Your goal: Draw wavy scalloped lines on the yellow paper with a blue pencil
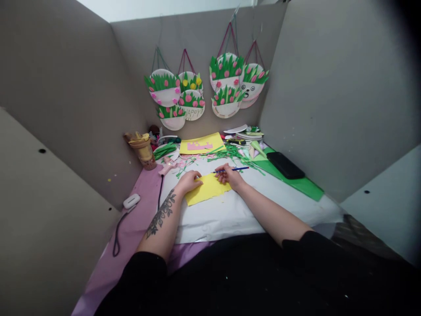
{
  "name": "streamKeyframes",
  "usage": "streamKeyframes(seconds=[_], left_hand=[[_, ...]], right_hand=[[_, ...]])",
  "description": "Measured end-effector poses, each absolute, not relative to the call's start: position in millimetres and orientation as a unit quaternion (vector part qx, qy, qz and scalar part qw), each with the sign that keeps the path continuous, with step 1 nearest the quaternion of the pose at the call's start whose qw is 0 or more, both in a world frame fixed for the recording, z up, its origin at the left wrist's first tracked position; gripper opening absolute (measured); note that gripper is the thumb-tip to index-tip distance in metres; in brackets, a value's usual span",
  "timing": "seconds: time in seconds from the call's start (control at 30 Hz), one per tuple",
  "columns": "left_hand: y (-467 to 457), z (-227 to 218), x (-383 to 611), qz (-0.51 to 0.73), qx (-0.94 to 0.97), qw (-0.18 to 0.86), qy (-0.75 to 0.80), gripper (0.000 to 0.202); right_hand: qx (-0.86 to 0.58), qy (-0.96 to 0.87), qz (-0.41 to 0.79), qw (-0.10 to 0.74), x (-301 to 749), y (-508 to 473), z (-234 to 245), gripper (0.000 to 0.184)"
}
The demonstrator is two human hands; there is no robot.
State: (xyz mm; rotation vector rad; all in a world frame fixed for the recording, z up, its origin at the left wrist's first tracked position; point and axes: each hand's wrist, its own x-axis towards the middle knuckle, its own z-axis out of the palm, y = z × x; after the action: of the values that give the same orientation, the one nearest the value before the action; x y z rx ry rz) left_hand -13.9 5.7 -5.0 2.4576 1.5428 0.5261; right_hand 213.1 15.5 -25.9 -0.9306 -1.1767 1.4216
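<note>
Left forearm, tattooed, reaching forward from lower left, wrist low, left hand (190, 181) palm down on the upper left corner of the yellow paper (207, 189). Fingers loosely curled, pressing flat on the sheet, gripping nothing. Right forearm angled in from lower right, right hand (229, 175) resting on the paper's upper right edge. Fingers closed around a blue pencil (234, 169); exact pinch too small to tell. Pencil lying near horizontal, long axis left to right, free end pointing right and slightly away, tip end at the fingers toward the left. Yellow paper flat on the white sheet (230, 215) between both hands, long axis left to right, tilted a little so the left end sits nearer the body, lower edge uneven. White sheet over a purple cover (131, 228). Just beyond the hands: green paper strips (230, 153), another yellow sheet with a pink cutout (201, 144), a cup (144, 151) at the left, a black case (284, 165) on green paper (302, 184) at the right. Paper-plate flower crafts (226, 83) hanging on the back wall.
</note>
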Motion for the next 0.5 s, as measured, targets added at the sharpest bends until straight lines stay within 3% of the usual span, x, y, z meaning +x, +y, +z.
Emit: streamKeyframes(seconds=[0.17, 0.5], left_hand=[[5, -5, -13, 0.184, 0.831, 0.076, 0.520, 0.017], [3, -4, -16, 0.186, 0.818, 0.083, 0.537, 0.018]], right_hand=[[-0.383, -0.513, 0.579, 0.505, 211, 18, -30, 0.056], [-0.405, -0.565, 0.531, 0.485, 207, 7, -21, 0.055]])
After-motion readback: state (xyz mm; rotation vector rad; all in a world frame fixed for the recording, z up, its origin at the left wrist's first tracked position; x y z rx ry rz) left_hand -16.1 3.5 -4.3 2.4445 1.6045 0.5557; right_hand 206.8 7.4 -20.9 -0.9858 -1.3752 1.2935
